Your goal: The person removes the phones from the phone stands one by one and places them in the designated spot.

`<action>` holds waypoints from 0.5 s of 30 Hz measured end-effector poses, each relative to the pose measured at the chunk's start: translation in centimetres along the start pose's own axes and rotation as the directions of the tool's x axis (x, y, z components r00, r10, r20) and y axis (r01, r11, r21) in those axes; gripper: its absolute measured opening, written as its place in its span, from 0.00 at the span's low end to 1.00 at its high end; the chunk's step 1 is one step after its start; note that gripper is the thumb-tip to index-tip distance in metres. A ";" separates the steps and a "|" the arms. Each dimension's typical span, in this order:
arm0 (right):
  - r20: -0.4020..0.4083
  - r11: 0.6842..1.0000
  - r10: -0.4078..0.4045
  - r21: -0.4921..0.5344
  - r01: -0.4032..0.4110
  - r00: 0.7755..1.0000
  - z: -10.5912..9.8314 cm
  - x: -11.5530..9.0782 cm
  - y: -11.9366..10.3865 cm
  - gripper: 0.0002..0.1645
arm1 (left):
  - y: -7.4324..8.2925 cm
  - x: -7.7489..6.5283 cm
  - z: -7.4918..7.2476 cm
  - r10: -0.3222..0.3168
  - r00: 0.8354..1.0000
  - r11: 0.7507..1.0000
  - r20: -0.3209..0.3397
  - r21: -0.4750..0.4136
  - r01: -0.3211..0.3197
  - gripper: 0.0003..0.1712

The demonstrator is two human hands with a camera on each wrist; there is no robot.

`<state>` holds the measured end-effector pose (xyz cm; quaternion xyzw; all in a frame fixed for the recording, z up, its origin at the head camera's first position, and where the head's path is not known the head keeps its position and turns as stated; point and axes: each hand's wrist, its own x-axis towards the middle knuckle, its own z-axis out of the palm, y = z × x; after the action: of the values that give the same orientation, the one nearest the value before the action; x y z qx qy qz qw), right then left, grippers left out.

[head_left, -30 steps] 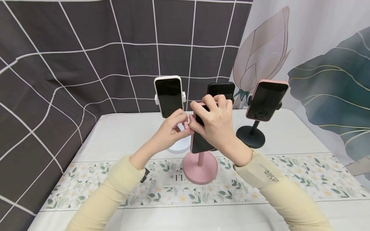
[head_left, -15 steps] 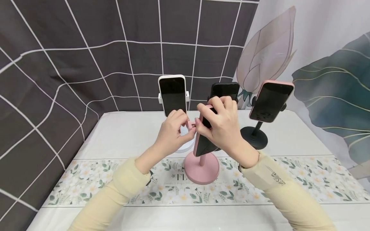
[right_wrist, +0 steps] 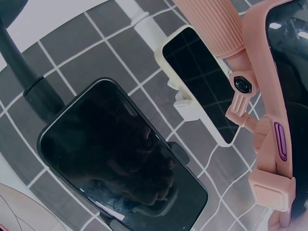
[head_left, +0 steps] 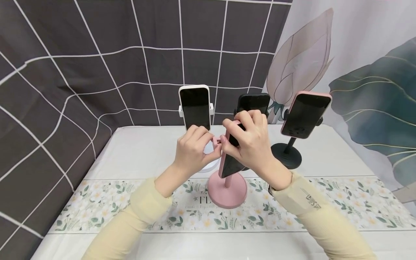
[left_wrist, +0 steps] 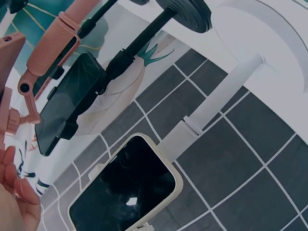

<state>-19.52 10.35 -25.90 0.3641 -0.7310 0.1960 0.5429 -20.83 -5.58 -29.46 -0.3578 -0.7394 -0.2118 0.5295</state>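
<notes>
A pink phone stand [head_left: 227,189] is upright on the table with a pink-cased phone [head_left: 230,162] at its top, turned at an angle. My left hand [head_left: 191,151] pinches the stand's pink clamp jaw [head_left: 216,141] between thumb and fingers, at the phone's left side. My right hand [head_left: 248,139] spreads over the phone's upper part and grips it by its edges, hiding much of the screen. In the right wrist view, another pink clamp jaw [right_wrist: 272,191] hooks over the phone's side, near a purple button. The pink ball joint [right_wrist: 242,84] shows behind the phone.
Behind my hands, a white-cased phone [head_left: 195,107] sits in a white stand. A black phone [head_left: 253,102] in a black stand is partly hidden by my right hand. To the right, another pink-cased phone [head_left: 305,115] rests in a black stand [head_left: 286,155]. A floral runner [head_left: 113,202] crosses the table.
My left hand has drawn the pink clamp jaw outward, leaving a gap beside the phone with a thin rod showing. The phone has turned further in my right hand. The head view has shifted slightly.
</notes>
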 end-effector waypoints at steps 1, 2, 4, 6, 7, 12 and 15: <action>-0.003 1.000 -0.001 0.002 0.001 1.000 0.0 0.0 0.0 0.11 | 0.0 0.1 0.0 0.002 1.000 1.000 0.001 -0.002 -0.002 0.08; -0.006 1.000 -0.002 0.005 0.002 1.000 0.0 0.0 0.0 0.11 | 0.0 0.1 0.0 0.003 1.000 1.000 0.003 -0.004 -0.003 0.08; -0.007 1.000 -0.001 0.009 0.001 1.000 -0.1 0.0 0.1 0.11 | 0.0 0.2 0.0 0.003 1.000 1.000 0.007 -0.008 -0.003 0.08; -0.005 1.000 0.002 0.014 -0.002 1.000 -0.1 0.0 0.0 0.10 | 0.0 0.1 0.0 0.002 1.000 1.000 0.012 -0.012 -0.002 0.08; -0.004 1.000 0.003 0.015 -0.003 1.000 -0.1 0.0 0.0 0.11 | -0.1 0.1 0.0 0.001 1.000 1.000 0.014 -0.014 0.000 0.08; -0.008 1.000 0.003 0.031 -0.003 1.000 -0.1 -0.1 0.0 0.11 | 0.0 0.2 0.0 -0.010 1.000 0.999 0.021 -0.037 0.011 0.07; -0.016 0.999 -0.006 0.046 0.007 1.000 0.0 -0.2 0.0 0.11 | 0.2 0.3 0.0 -0.012 1.000 0.999 0.013 -0.047 0.013 0.07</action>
<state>-19.50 10.45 -26.03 0.3773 -0.7208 0.2139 0.5407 -20.74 -5.40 -29.21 -0.3670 -0.7398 -0.2301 0.5149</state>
